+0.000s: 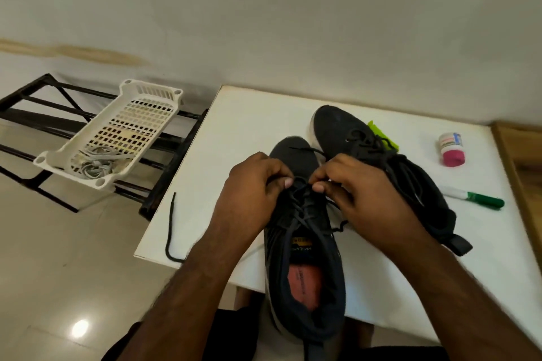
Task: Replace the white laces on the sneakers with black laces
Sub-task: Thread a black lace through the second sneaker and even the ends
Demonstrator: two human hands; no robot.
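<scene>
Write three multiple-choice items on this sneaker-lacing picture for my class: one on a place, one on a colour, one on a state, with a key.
1. Where do the pale removed laces lie?
A in the white basket
B on the table
C inside a sneaker

2. What colour is the marker cap?
A red
B green
C blue

3. What are the hands doing?
A resting flat
B holding the marker
C pinching the black lace on the near sneaker

Key: 1 A, grey-white coil sits in the basket; 2 B, cap is green; 3 C, left hand and right hand pinch lace over the eyelets.

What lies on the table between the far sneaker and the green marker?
Head view: nothing lies there; bare white table separates the far sneaker from the green marker. The pink-capped bottle sits farther back, off that line.
</scene>
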